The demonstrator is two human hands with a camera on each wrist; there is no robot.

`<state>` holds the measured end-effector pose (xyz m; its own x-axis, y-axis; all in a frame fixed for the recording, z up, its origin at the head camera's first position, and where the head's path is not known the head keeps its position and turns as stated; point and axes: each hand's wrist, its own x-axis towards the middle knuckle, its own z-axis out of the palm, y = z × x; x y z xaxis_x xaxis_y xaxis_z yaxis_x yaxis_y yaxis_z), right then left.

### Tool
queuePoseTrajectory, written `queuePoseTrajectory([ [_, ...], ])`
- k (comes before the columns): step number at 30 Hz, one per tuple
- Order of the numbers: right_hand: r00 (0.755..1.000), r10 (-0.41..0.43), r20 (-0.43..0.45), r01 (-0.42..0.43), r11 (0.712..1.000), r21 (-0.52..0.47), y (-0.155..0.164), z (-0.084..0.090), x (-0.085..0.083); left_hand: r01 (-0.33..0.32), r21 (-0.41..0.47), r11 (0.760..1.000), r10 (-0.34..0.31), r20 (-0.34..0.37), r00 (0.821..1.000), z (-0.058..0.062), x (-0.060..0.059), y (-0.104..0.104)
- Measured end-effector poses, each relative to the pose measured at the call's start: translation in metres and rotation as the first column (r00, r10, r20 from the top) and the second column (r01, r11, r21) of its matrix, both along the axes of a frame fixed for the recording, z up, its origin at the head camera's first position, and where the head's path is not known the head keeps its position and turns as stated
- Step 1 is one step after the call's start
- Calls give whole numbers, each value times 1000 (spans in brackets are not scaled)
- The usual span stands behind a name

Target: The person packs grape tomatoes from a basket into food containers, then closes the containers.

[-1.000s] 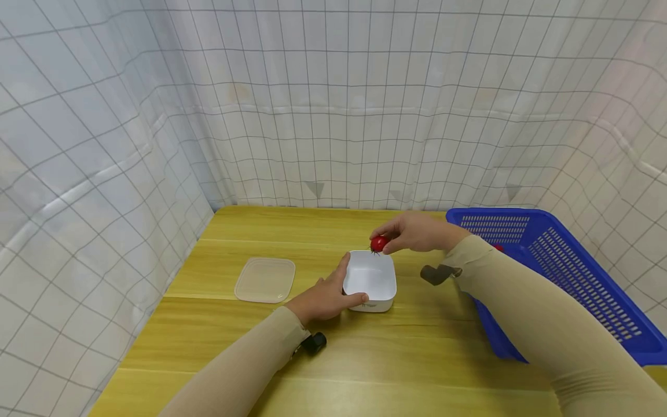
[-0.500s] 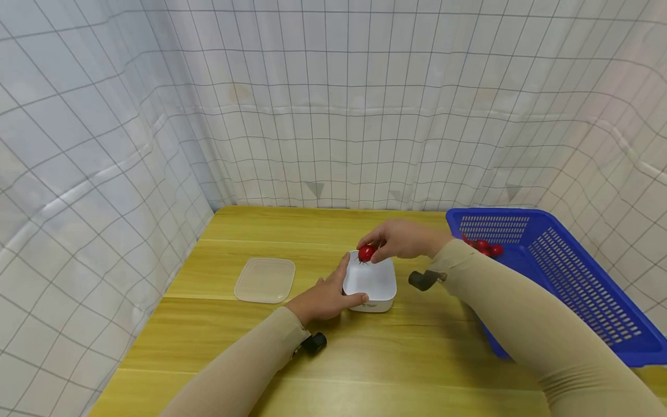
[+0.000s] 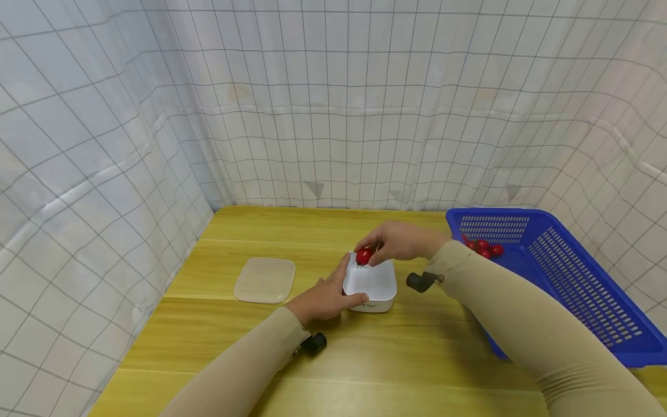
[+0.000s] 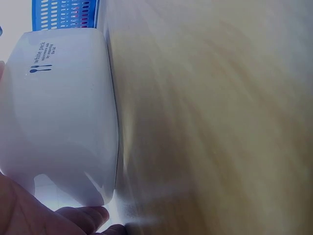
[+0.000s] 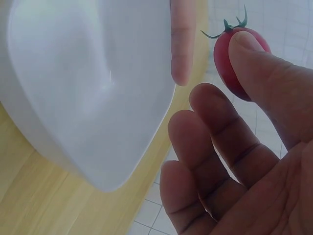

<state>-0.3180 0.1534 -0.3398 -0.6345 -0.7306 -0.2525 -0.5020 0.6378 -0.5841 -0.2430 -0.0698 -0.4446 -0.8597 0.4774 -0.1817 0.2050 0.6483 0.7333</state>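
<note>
over the far left corner of the tub [image 3: 371, 282], the right hand [image 3: 403, 240] is pinching a tomato [image 3: 363, 256] between thumb and forefinger, the other fingers hanging loosely curled and holding nothing. the tomato is hanging just above the rim, stalk outward in the right wrist view, not yet inside; the tub is showing bare white within. the left hand [image 3: 323, 298] is bracing the tub's near left wall, thumb lying along the near rim, fingers reaching up the left side, seemingly to keep the light tub from sliding. the tub is sitting flat on the table [image 3: 292, 359]. the lid [image 3: 265, 280] is lying flat to the left, well apart, leaving the tub mouth fully open. the basket [image 3: 552, 272] is sitting at the right edge of the table, more tomatoes [image 3: 482, 248] lying in its far left corner. open table is lying between basket and tub, giving the right arm room to pass.
</note>
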Motion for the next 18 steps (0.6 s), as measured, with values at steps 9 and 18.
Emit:
queuePoseTrajectory([
  [9,1000,8,20,-8,1000,12,-3,1,2,-4,-2,1000,4,6,1000,-1,-1,0],
  [18,999,29,-15,-29,999,20,-5,1,3,3,-8,1000,-3,-10,1000,-2,-1,0],
])
